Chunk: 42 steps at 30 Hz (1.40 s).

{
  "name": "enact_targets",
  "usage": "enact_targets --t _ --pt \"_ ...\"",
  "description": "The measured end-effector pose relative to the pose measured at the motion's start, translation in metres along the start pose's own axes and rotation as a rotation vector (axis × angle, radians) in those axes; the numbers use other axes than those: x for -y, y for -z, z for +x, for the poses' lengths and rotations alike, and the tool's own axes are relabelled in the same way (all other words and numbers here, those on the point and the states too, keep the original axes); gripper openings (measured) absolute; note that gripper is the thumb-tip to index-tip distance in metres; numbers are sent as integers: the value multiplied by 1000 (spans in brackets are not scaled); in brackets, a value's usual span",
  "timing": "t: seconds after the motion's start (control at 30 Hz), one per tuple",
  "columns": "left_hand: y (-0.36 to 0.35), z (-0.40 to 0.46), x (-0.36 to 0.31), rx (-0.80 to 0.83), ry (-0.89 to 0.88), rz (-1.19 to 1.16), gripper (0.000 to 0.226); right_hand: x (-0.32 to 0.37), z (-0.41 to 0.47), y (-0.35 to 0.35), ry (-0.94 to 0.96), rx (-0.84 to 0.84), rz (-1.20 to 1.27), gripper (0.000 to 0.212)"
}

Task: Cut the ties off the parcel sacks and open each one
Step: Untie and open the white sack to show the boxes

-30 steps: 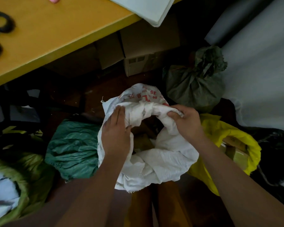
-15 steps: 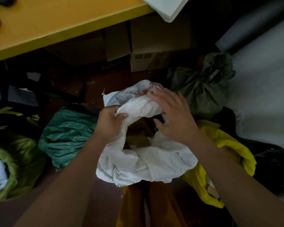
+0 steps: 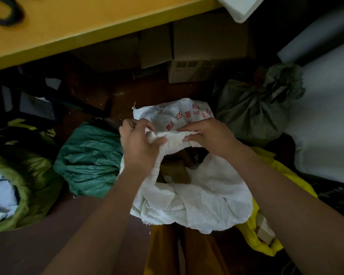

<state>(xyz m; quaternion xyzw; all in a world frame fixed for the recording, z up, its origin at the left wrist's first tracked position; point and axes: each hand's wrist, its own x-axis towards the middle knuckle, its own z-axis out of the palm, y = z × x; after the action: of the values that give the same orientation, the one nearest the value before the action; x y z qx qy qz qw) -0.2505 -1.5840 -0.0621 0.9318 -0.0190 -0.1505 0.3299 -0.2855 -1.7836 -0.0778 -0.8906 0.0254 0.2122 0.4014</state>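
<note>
A white woven sack [image 3: 207,195] with red print stands open on the floor in front of me, brown parcels showing inside its mouth. My left hand [image 3: 139,143] grips the rolled far rim of the sack at its left side. My right hand [image 3: 209,135] pinches the same rolled rim just to the right. A grey-green sack [image 3: 252,114] behind it is still tied at the neck. A teal sack [image 3: 91,161] lies to the left. A yellow sack [image 3: 266,235] sits open at the right, partly under my right arm.
A yellow table edge [image 3: 87,36] runs across the top, with black scissor handles [image 3: 4,12] on it. Cardboard boxes [image 3: 197,54] stand under the table. An olive sack [image 3: 24,187] lies open at the far left. A white surface [image 3: 326,116] fills the right.
Both hands have moved to the sack's far rim. The right hand went from lying flat on the fabric to pinching the rolled edge; the left shifted its grip further along the rim.
</note>
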Motion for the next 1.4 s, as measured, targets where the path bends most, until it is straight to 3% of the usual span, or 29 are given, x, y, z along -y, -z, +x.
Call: enact_targets --t 0.1,0.17,0.27,0.33,0.4,0.47,0.57,0.67,0.77,0.83,0.9,0.97,1.03,1.13,1.23,1.4 --pt "2 -19 -4 -192 -209 335 36 2 7 -2 -33 -53 174 18" --pt "-2 -33 -6 -180 -247 499 53 6 11 -3 -58 -108 253 10" --pt "-4 -39 4 -43 -213 676 78 6 13 -1 -103 -157 320 37" --pt "-3 -31 16 27 -178 567 72 1 12 2 -139 -176 380 24" --pt "-5 -21 27 37 -95 300 56 -6 10 4 -192 -209 430 14" --pt "-7 -10 37 -7 51 44 35 -9 7 4 -259 -230 477 23" --pt "-8 7 44 -61 373 -324 10 -15 1 0 -422 -310 654 14" --pt "-11 19 40 -64 543 -547 12 -22 0 -3 -576 -378 795 13" --pt "-15 20 33 -5 525 -616 28 -25 1 -2 -556 -410 694 16" --pt "-18 17 32 38 507 -645 35 -28 1 0 -457 -421 443 27" --pt "-19 17 31 69 498 -633 37 -28 1 6 -237 -476 101 32" --pt "-21 20 28 84 488 -612 35 -20 1 11 33 -492 -53 42" --pt "-22 24 25 108 461 -600 30 -10 4 9 220 -353 -229 55" --pt "-21 28 23 149 427 -610 20 -1 15 -4 273 -48 -537 75" --pt "-19 30 26 188 509 -681 8 -7 26 -9 199 69 -559 72" --pt "-17 18 27 93 510 -737 20 -10 32 -12 228 76 -253 60"
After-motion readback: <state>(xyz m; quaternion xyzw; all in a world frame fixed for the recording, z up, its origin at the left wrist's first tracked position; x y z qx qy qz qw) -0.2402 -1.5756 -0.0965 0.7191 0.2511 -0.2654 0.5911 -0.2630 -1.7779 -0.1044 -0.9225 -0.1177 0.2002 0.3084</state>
